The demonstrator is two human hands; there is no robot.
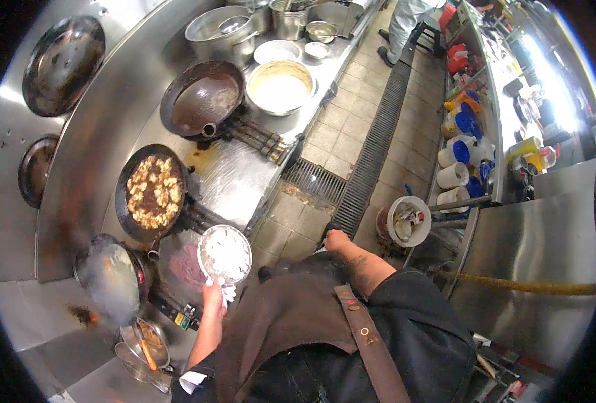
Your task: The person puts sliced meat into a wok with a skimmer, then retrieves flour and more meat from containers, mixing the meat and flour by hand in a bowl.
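Observation:
My left hand (213,297) grips the rim of a round bowl (225,254) coated inside with a white substance. White bits cling about the fingers. Just beyond the bowl lies a dull purplish cloth (190,267) on the steel cooktop. Browned food pieces lie spread in a wok (180,215) in front of me. To its left, a second wok (114,282) holds pale, cloudy liquid under haze. My right hand (337,241) is low at my right side over the floor, fingers curled. Whether it holds the dark thing beside it is unclear.
A dark wok (207,101) and a large bowl of white contents (281,86) stand right along the cooktop (237,176). A waste bucket (413,221) stands by the floor drain grate (373,146). Another person's legs (401,30) are farther down the aisle. Ladles (147,347) rest at left.

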